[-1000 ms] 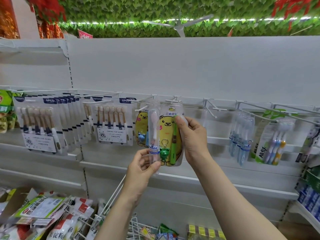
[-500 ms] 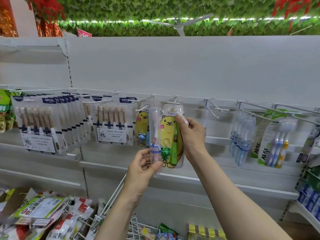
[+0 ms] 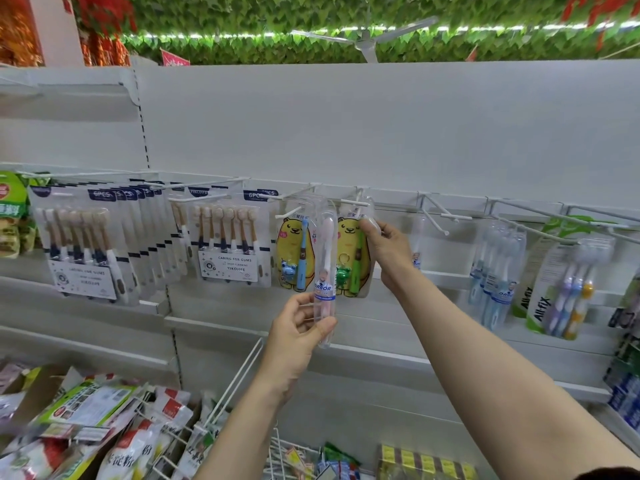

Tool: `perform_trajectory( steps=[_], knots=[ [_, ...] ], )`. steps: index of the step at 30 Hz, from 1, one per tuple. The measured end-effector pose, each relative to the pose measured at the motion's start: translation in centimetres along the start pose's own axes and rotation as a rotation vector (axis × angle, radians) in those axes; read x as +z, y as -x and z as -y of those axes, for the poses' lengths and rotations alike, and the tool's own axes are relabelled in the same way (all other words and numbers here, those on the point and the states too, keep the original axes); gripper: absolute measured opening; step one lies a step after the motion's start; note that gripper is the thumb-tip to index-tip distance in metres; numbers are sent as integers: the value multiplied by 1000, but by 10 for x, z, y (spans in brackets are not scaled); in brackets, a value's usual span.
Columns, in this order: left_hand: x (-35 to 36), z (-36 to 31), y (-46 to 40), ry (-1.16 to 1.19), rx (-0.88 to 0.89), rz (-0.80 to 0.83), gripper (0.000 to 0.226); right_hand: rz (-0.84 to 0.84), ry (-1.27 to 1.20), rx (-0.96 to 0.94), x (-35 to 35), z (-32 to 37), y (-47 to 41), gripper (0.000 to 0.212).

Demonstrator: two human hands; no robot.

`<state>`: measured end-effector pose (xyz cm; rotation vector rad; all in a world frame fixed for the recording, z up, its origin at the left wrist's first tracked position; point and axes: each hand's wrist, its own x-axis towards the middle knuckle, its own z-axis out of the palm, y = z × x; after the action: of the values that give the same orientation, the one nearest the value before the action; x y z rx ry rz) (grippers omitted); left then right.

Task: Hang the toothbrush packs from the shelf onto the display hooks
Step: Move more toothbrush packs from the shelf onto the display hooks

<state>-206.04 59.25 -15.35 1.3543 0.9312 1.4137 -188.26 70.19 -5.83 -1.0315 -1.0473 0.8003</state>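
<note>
pinching a clear toothbrush tube [image 3: 325, 271] low down, the left hand [image 3: 298, 337]; right hand [image 3: 386, 251] grips the yellow bear pack [image 3: 349, 258] beside it at its hook [image 3: 353, 201].

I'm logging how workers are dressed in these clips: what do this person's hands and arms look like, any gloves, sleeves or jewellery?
Both arms are bare up to the frame edge, with no sleeves showing. The left hand and right hand wear no gloves; no rings, watch or bracelet are visible. Fingernails look short and unpainted.
</note>
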Motion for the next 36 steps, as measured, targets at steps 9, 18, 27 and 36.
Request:
perform_trajectory(
  steps=[9, 18, 27, 36],
  knots=[
    [1, -5, 12, -13, 8, 14, 42, -6, 62, 71, -8, 2, 2, 40],
    [29, -2, 45, 62, -28, 101, 40, 138, 50, -57, -32, 40, 119, 33],
    [83, 2, 68, 148, -55, 196, 40, 100, 119, -59, -86, 56, 160, 25],
    [114, -7, 62, 140, -48, 259, 39, 49, 94, -127, -123, 58, 152, 16]
  ],
)
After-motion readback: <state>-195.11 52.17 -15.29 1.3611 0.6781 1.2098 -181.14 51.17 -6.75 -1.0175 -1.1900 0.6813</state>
